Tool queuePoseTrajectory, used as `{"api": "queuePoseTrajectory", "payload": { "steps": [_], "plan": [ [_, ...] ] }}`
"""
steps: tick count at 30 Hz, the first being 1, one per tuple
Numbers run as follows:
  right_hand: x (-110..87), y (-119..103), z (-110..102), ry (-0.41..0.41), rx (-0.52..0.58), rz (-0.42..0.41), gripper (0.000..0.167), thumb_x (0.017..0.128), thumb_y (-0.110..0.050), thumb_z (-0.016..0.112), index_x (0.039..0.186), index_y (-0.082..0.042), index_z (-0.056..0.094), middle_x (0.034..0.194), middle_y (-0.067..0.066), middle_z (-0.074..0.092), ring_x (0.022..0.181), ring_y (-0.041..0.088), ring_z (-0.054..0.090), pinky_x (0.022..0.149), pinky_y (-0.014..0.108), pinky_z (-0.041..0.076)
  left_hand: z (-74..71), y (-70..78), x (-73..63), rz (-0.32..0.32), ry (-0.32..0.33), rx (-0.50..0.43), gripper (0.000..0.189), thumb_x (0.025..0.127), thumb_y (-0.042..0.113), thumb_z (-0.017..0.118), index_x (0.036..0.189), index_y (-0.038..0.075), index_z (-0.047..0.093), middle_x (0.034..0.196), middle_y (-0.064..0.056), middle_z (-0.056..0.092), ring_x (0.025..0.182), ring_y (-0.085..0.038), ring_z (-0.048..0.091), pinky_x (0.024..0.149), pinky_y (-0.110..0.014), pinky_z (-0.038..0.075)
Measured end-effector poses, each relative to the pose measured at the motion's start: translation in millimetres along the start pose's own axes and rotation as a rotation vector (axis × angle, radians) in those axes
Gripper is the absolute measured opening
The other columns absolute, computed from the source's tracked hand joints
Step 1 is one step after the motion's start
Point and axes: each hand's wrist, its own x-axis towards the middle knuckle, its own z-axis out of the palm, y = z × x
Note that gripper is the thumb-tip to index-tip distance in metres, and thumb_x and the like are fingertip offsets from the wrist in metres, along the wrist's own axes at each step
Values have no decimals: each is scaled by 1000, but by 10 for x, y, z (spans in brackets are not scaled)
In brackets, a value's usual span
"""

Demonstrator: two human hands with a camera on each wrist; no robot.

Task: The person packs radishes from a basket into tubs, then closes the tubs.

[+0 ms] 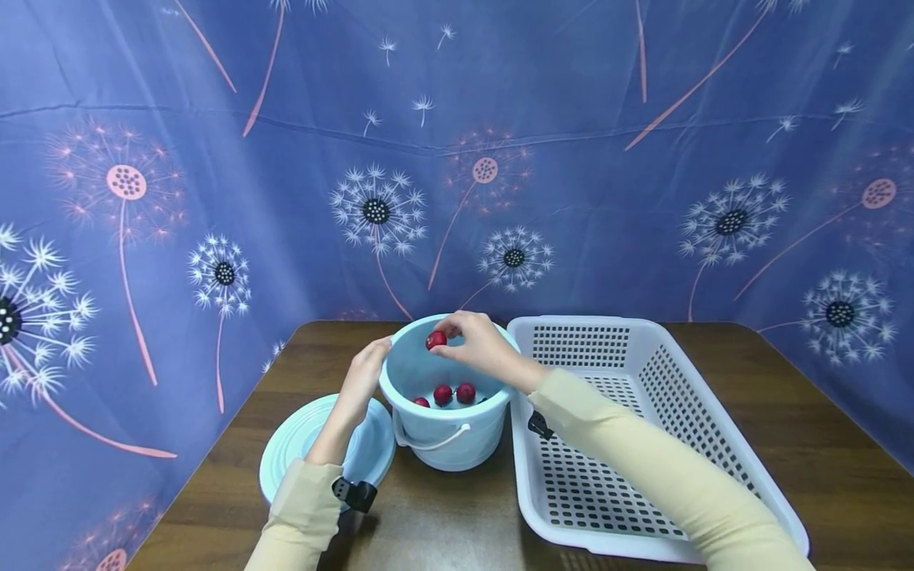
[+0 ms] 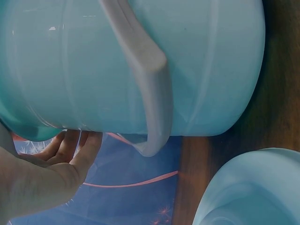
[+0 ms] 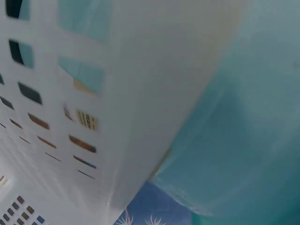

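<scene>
A light-blue bucket [image 1: 457, 444] stands upright on the table, its white handle [image 1: 435, 440] hanging down in front. My left hand [image 1: 362, 379] grips the bucket's left rim; in the left wrist view its fingers [image 2: 86, 152] lie against the bucket's outer side. Over the bucket's opening, my right hand [image 1: 474, 345] pinches a small round red fruit [image 1: 436, 340] between thumb and fingers. Several similar red fruits [image 1: 466, 393] lie on the bucket floor, one partly hidden by the near rim. The right wrist view does not show the right hand.
A light-blue round lid [image 1: 286, 444] lies left of the bucket, partly beneath my left forearm. On the right, close beside the bucket, is a white perforated basket [image 1: 531, 492], with my right sleeve crossing above it. A blue dandelion-print cloth [image 1: 607, 198] hangs behind the wooden table [image 1: 428, 523].
</scene>
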Motion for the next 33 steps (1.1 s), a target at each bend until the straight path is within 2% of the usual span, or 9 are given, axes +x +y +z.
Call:
{"api": "queuePoseTrajectory", "payload": {
  "steps": [9, 15, 19, 29, 33],
  "plan": [
    [41, -13, 37, -82, -83, 26, 27, 83, -23, 71, 106, -8, 69, 98, 3, 68, 92, 17, 62, 82, 30, 51, 5, 25, 0, 9, -6, -4, 44, 100, 25, 36, 134, -1, 47, 137, -21, 47, 128, -32, 43, 107, -47, 33],
    [34, -6, 38, -95, -61, 1, 27, 85, -16, 68, 108, -3, 68, 103, 11, 68, 94, 19, 63, 85, 33, 51, 2, 41, -13, 15, -13, -9, 45, 100, 25, 36, 135, -2, 45, 139, -22, 45, 130, -33, 41, 109, -46, 31],
    [31, -1, 41, -105, -66, -5, 26, 85, -17, 68, 107, -3, 68, 102, 11, 69, 93, 19, 64, 84, 32, 51, 5, 36, -12, 15, -15, -16, 45, 100, 25, 36, 135, -2, 45, 138, -22, 46, 129, -33, 42, 108, -46, 32],
    [3, -12, 32, -91, -13, -8, 24, 85, -14, 67, 106, -2, 68, 102, 13, 68, 93, 22, 64, 84, 36, 51, 14, 12, 7, 21, 4, 1, 43, 99, 23, 36, 132, -2, 48, 137, -21, 48, 130, -31, 42, 109, -45, 31],
    [4, -10, 35, -54, 25, -7, 23, 85, -14, 67, 106, -2, 68, 101, 12, 69, 93, 22, 64, 84, 39, 51, 9, -1, 11, 22, 4, 0, 43, 99, 23, 36, 132, -2, 48, 138, -21, 47, 131, -31, 41, 110, -46, 29]
  ]
}}
